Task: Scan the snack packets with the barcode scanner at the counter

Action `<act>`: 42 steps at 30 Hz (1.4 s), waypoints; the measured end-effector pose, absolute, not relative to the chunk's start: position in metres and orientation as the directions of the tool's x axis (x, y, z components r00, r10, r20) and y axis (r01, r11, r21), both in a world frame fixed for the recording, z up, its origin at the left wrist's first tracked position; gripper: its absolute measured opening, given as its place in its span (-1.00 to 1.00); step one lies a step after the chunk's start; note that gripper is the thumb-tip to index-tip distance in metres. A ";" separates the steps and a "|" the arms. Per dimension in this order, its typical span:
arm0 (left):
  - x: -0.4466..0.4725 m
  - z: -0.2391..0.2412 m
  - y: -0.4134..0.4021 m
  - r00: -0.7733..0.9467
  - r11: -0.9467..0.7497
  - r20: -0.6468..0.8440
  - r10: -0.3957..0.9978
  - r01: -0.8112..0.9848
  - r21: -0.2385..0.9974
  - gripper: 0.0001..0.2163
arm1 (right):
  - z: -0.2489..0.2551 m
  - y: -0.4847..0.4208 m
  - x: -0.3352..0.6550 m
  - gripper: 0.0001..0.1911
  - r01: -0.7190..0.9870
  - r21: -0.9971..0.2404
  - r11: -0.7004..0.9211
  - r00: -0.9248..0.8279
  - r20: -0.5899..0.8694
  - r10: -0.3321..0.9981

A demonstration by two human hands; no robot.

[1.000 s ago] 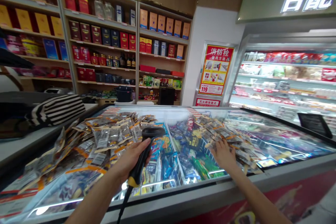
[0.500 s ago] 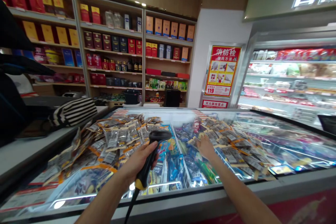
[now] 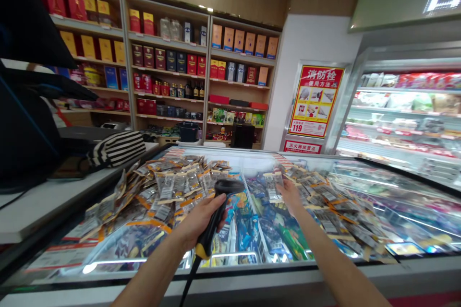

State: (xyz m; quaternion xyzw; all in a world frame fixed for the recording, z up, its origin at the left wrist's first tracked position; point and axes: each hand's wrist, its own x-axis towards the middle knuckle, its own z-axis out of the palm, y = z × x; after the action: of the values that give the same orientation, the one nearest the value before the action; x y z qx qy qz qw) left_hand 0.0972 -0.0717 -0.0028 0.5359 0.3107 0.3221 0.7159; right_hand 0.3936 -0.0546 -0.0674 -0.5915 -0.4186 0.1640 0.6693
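Observation:
My left hand is wrapped round the handle of a black and yellow barcode scanner, its head pointing to the right and its cable trailing down. My right hand grips the edge of a small clear snack packet, whose printed label faces me. The packet is raised over the freezer's glass top, across from the scanner head. On the glass to the left lies a heap of similar packets with orange and cream edges. A second pile of packets spreads out to the right of my right hand.
Under the glass of the chest freezer are colourful frozen goods. A striped pouch rests on the white counter at left, near a dark monitor. Shelves of boxes stand behind, and a lit display fridge is at right.
My right hand has lifted a packet from beside the right pile and turned its label toward me. The view has swung slightly left. My left hand still holds the scanner.

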 end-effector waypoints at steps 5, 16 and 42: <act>0.097 0.003 -0.076 0.614 0.217 -0.094 0.784 -0.129 0.968 -0.71 | -0.077 -0.037 0.380 -0.76 0.211 -0.920 0.330 0.621 0.387 0.682; 0.098 0.007 -0.073 0.625 0.217 -0.077 0.777 -0.150 0.965 -0.71 | -0.080 -0.030 0.365 -0.71 0.269 -0.901 0.342 0.618 0.433 0.656; 0.095 0.012 -0.071 0.691 0.256 -0.100 0.716 -0.127 0.958 -0.72 | -0.088 -0.022 0.372 -0.75 0.277 -0.879 0.389 0.653 0.469 0.594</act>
State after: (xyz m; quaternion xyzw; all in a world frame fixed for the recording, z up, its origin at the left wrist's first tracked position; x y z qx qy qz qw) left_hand 0.0953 -0.0714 0.0118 0.5402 0.2725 0.2833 0.7441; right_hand 0.3724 -0.0224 -0.0875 -0.5421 -0.4020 0.1086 0.7299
